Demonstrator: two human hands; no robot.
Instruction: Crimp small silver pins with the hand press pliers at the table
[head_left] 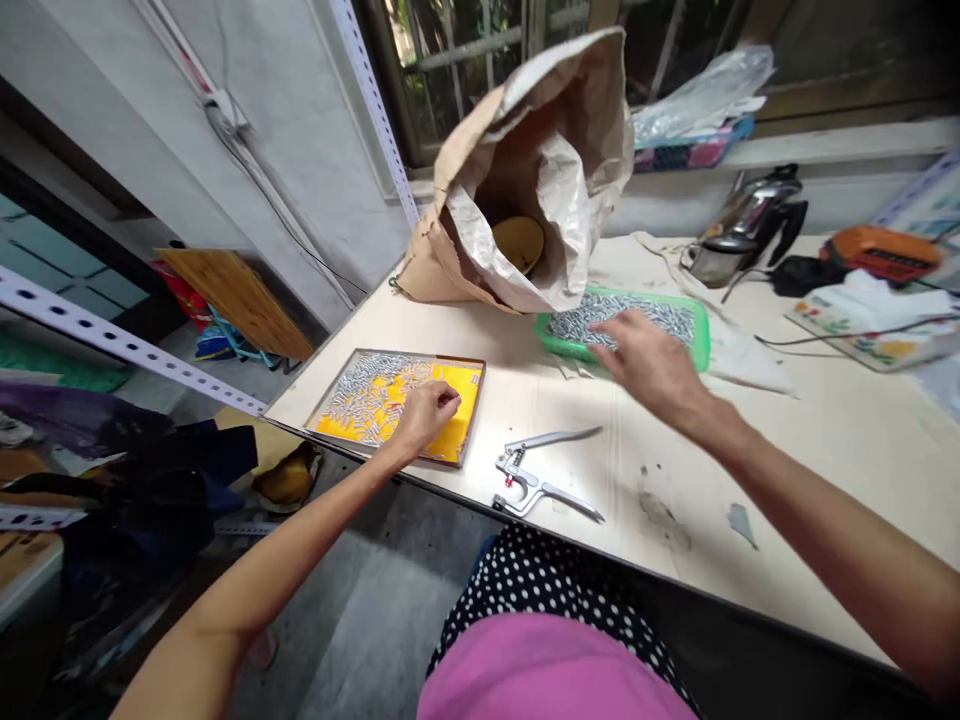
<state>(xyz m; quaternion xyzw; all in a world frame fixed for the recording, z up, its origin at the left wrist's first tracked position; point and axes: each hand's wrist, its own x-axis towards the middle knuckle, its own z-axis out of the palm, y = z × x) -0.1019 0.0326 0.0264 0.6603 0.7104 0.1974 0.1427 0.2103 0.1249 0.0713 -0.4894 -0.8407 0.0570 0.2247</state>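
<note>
Yellow lines the shallow tray (pixel 459 432) at the near left of the table (pixel 825 480), with small metal pins (pixel 360 385) scattered over its left and middle. The left hand (pixel 430 412) is over its right part, fingers curled in closely; I cannot tell whether they hold a pin. Farther right, more pins lie in a green tray (pixel 702 335). The right hand (pixel 639 352) reaches over it, fingertips at the pins, thumb and fingers close together; whether anything is gripped cannot be told. Pliers (pixel 534 490) lie between the hands, nearer the front edge. A paper bag (pixel 465 250) leans at the far side.
</note>
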